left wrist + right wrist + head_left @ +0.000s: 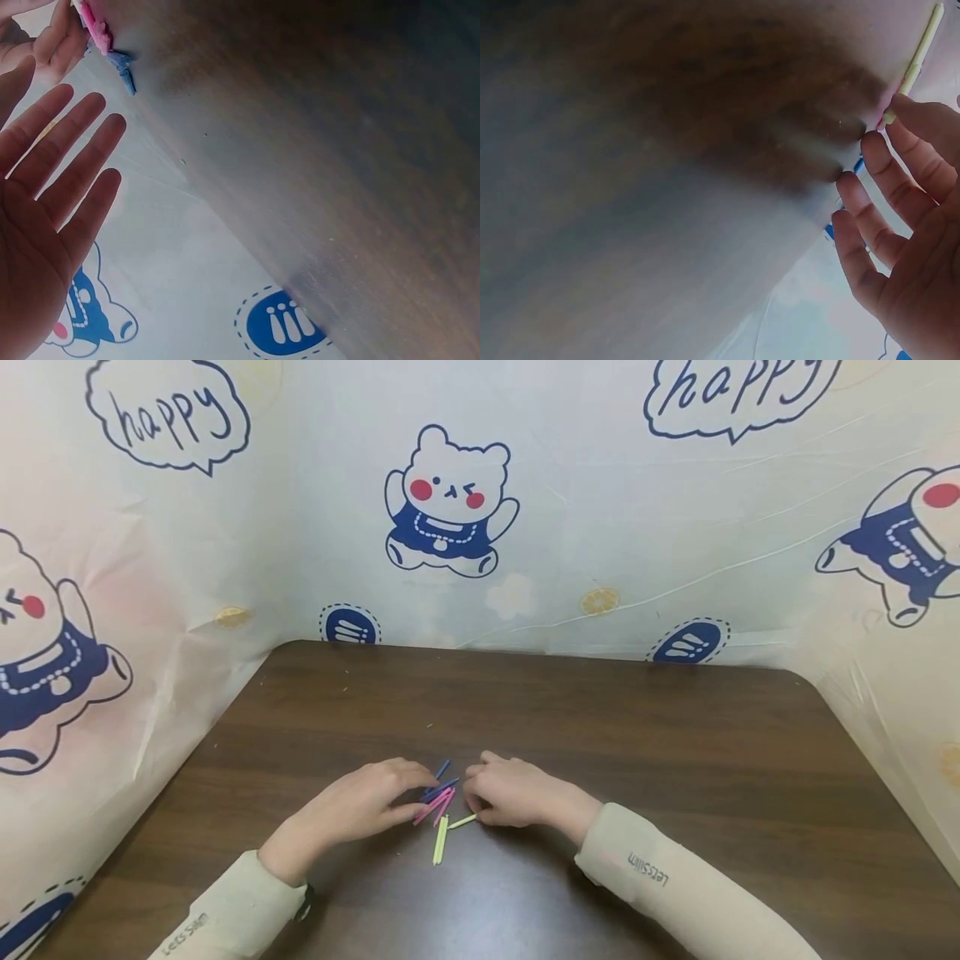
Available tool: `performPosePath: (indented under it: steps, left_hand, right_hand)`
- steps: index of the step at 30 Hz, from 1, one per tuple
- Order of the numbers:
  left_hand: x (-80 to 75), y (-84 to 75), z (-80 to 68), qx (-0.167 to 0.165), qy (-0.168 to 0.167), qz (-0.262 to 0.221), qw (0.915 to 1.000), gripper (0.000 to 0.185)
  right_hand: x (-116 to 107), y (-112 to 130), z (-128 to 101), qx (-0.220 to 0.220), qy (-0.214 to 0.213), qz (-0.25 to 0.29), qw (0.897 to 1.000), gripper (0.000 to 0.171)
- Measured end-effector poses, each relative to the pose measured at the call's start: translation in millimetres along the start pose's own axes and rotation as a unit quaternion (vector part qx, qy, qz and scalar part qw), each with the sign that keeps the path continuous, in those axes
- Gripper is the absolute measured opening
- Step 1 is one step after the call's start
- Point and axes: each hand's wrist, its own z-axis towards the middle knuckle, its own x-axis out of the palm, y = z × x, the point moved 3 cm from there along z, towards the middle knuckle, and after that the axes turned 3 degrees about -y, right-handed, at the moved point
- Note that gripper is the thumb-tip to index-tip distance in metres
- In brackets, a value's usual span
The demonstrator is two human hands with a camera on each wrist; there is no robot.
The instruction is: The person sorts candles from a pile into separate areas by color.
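Note:
Thin coloured sticks lie in a loose cluster on the brown table between the two hands. My left hand (375, 797) is at the cluster's left side, fingers extended, with its fingertips beside the blue sticks (442, 789) and its thumb close to the pink sticks (432, 807). In the left wrist view that palm shows bare, its fingers straight and spread. From the right, my right hand (517, 789) pinches the end of a yellow stick (462, 821) between thumb and index finger; its other fingers are slightly bent. More yellow sticks (440, 841) lie side by side just below the pink ones.
The brown table (600, 735) extends around the hands on every side. A pale printed sheet (570, 527) with bears and lettering stands along its back and both sides. Tiny specks dot the tabletop toward the back left.

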Motion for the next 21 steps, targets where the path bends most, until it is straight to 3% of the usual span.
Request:
performPosePath:
  steps: [7, 21]
  left_hand:
    - [0.8, -0.7, -0.1, 0.02, -0.016, 0.0, 0.9997, 0.026]
    - [1.0, -4.6, 2.3, 0.035, -0.016, 0.004, 0.9993, 0.028]
  right_hand:
    - [-3, -7, -6, 0.007, -0.003, 0.004, 1.0, 0.018]
    - [-14, -34, -30, 0.048, -0.023, 0.028, 0.998, 0.014]
